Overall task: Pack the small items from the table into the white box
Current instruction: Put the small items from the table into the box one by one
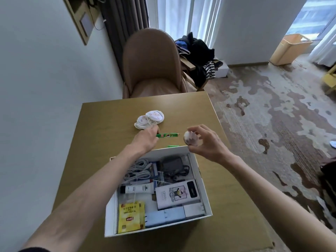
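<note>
The white box [201, 180] stands open on the table, holding cables, a black charger, a white tube, a power-bank carton, yellow tea packets and pale blue packs. My right hand [205, 142] holds a small round white pad [190, 139] above the box's far right corner. My left hand [146, 138] reaches past the box, its fingertips on the left end of a green stick packet [168, 135] lying on the table. A pile of white round pads [150, 119] lies just beyond it. Another green item [172, 146] peeks out behind the box's far wall.
The table [101, 124] is olive-brown wood against the wall on the left. A brown chair [151, 64] stands at its far edge. Dark clothes hang over a stand [198, 53] beyond. Patterned carpet lies to the right.
</note>
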### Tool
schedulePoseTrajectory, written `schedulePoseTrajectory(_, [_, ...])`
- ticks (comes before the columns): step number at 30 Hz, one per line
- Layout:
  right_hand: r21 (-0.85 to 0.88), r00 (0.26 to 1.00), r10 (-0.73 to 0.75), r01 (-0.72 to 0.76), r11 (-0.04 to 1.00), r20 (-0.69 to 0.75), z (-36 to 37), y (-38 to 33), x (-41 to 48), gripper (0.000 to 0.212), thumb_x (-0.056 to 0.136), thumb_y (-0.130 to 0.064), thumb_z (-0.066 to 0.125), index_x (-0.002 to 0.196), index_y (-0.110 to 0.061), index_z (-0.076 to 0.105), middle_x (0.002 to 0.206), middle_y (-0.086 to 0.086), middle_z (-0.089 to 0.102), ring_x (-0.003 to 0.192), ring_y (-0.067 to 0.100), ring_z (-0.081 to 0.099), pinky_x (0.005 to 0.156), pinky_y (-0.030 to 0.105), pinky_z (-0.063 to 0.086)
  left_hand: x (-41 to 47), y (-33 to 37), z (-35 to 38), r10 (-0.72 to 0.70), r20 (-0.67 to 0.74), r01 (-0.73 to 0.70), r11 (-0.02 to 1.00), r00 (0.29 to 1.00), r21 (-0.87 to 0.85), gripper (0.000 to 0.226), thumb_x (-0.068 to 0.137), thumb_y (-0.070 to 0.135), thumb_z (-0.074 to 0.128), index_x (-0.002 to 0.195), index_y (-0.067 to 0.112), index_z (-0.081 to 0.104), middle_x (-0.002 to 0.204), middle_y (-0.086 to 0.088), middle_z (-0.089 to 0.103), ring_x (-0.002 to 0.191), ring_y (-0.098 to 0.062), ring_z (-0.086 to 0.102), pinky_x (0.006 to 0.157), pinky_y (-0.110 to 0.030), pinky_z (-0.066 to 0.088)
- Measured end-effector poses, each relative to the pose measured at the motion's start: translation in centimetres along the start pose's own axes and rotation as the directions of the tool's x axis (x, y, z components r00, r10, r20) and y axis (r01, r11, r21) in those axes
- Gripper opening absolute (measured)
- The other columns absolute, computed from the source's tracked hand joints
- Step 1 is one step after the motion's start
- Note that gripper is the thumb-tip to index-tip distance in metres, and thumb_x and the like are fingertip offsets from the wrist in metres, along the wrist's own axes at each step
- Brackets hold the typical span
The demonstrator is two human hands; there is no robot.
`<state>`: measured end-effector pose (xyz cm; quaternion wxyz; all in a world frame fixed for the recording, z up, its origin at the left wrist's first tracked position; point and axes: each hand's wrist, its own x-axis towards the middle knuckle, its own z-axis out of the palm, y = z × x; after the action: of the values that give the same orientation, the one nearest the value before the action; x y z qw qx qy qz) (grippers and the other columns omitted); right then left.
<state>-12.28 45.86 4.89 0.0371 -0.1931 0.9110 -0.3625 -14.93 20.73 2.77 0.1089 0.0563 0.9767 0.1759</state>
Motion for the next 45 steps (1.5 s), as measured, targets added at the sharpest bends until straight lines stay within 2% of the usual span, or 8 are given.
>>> schedulePoseTrajectory(6, [0.078, 0.948, -0.161, 0.145, 0.986, 0.276, 1.9, -4.7, -2.1, 0.057, 0.074, -0.032, 0.076, 0.126, -0.024, 0.055, 0.122, -0.006, 0.056, 0.103, 0.009, 0.058, 0.089, 0.035, 0.055, -10.4, -0.3, -1.9, 0.004, -0.185, -0.042, 0.978, 0.983, -0.202, 0.02, 0.096, 0.011, 0.048, 0.116, 0.015, 0.05, 0.104, -0.006, 0.06, 0.085, -0.017, 0.058, 0.076, -0.037, 0.052])
schedulePoseTrajectory(10, [0.01, 0.88, -0.214, 0.232, 0.973, 0.424, 4.5, -7.0, -3.5, 0.052, 0.074, -0.037, 0.074, 0.122, -0.028, 0.056, 0.112, -0.01, 0.056, 0.097, 0.008, 0.054, 0.083, 0.029, 0.051, -17.5, -1.7, -0.8, -0.1, -0.275, 0.024, 0.964, 0.956, -0.266, 0.029, 0.098, 0.009, 0.044, 0.126, 0.014, 0.049, 0.103, 0.0, 0.054, 0.072, -0.006, 0.05, 0.058, -0.018, 0.039])
schedulePoseTrajectory(15, [-0.043, 0.818, -0.175, 0.236, 0.971, 0.547, 10.6, -9.0, -5.2, 0.053, 0.076, -0.046, 0.071, 0.123, -0.031, 0.052, 0.121, -0.007, 0.044, 0.104, 0.014, 0.048, 0.085, 0.031, 0.046, -22.9, -3.7, 0.9, -0.246, -0.263, 0.158, 0.936, 0.933, -0.314, 0.03, 0.1, 0.016, 0.041, 0.129, 0.012, 0.047, 0.102, 0.004, 0.049, 0.085, -0.011, 0.051, 0.064, -0.019, 0.036])
schedulePoseTrajectory(19, [-0.127, 0.8, -0.126, 0.244, 0.961, 0.587, 14.2, -9.5, -5.7, 0.049, 0.076, -0.048, 0.07, 0.119, -0.03, 0.055, 0.117, -0.003, 0.045, 0.098, 0.018, 0.05, 0.079, 0.032, 0.048, -24.7, -4.4, 1.8, -0.242, -0.251, 0.164, 0.941, 0.937, -0.296, 0.027, 0.099, 0.017, 0.041, 0.125, 0.016, 0.047, 0.102, 0.007, 0.05, 0.086, -0.013, 0.054, 0.063, -0.019, 0.039])
schedulePoseTrajectory(27, [-0.218, 0.775, -0.044, 0.231, 0.948, 0.63, 14.9, -8.5, -5.5, 0.022, 0.085, -0.044, 0.064, 0.099, -0.028, 0.062, 0.096, -0.011, 0.053, 0.088, 0.013, 0.057, 0.073, 0.029, 0.051, -25.0, -5.5, 2.0, -0.167, -0.228, 0.104, 0.958, 0.959, -0.266, 0.027, 0.099, 0.019, 0.042, 0.126, 0.017, 0.047, 0.107, 0.004, 0.053, 0.083, -0.017, 0.058, 0.073, -0.039, 0.054])
schedulePoseTrajectory(32, [-0.075, 0.893, 0.06, -0.03, 0.997, 0.446, 12.7, -8.6, -4.3, 0.01, 0.09, -0.024, 0.064, 0.098, -0.022, 0.069, 0.093, -0.008, 0.067, 0.085, 0.008, 0.064, 0.077, 0.029, 0.056, -23.9, -5.6, 2.5, -0.078, -0.204, 0.034, 0.978, 0.976, -0.208, 0.031, 0.099, 0.02, 0.04, 0.13, 0.019, 0.046, 0.126, 0.003, 0.053, 0.094, -0.02, 0.06, 0.075, -0.033, 0.051])
schedulePoseTrajectory(37, [-0.063, 0.941, 0.202, -0.192, 0.979, 0.273, 9.8, -7.6, -4.2, 0.014, 0.091, -0.017, 0.06, 0.095, -0.024, 0.071, 0.086, -0.006, 0.071, 0.079, 0.011, 0.068, 0.075, 0.03, 0.057, -21.4, -5.5, 3.4, 0.054, -0.161, -0.065, 0.996, 0.985, -0.064, 0.032, 0.098, 0.018, 0.042, 0.13, 0.019, 0.046, 0.121, 0.0, 0.057, 0.106, -0.018, 0.054, 0.092, -0.033, 0.047])
schedulePoseTrajectory(45, [-0.079, 0.92, 0.281, -0.27, 0.96, 0.273, 8.6, -6.7, -6.0, 0.018, 0.093, -0.021, 0.058, 0.108, -0.022, 0.069, 0.097, -0.008, 0.067, 0.089, 0.009, 0.064, 0.081, 0.026, 0.053, -17.0, -4.7, 4.9, 0.102, 0.003, -0.1, 0.972, 0.995, 0.214, 0.041, 0.086, 0.01, 0.052, 0.126, 0.014, 0.045, 0.122, -0.008, 0.053, 0.115, -0.025, 0.048, 0.106, -0.036, 0.032])
